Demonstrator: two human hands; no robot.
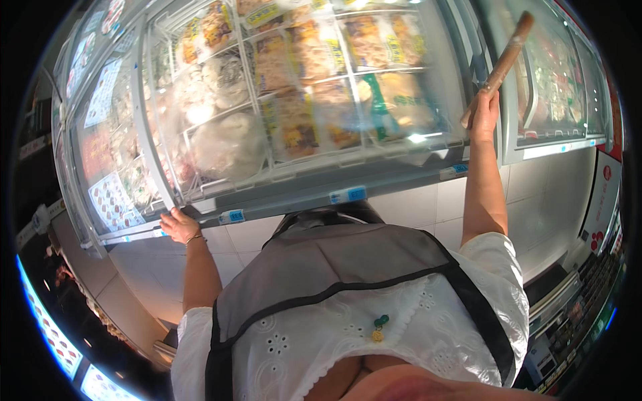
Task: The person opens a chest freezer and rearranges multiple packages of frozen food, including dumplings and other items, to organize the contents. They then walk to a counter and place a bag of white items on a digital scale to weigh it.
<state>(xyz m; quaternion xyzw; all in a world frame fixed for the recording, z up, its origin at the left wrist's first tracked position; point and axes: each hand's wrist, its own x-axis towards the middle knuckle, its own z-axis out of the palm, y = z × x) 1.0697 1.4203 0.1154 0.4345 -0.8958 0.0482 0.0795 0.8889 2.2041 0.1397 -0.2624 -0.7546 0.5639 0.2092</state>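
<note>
A long brown wooden stick [506, 62] slants over the right end of the chest freezer, and my right hand [485, 114] is closed around its lower part. My left hand [180, 226] rests with its fingers on the front corner of the freezer's sliding glass lid frame [153, 160]; it holds nothing loose. Between my hands lies the chest freezer [301, 193], its front rim bearing price tags. White wire dividers part the packs inside: clear bags of pale frozen food [230, 145] at the left, yellow-marked packs [316, 55] in the middle, and a green-marked bag [401, 103] at the right.
Another glass-topped freezer [556, 90] adjoins on the right. Printed sheets [115, 200] lie on the left glass. Pale floor tiles [411, 203] show below the rim. Stocked shelves [597, 295] stand at the lower right, and lit panels [47, 321] at the lower left.
</note>
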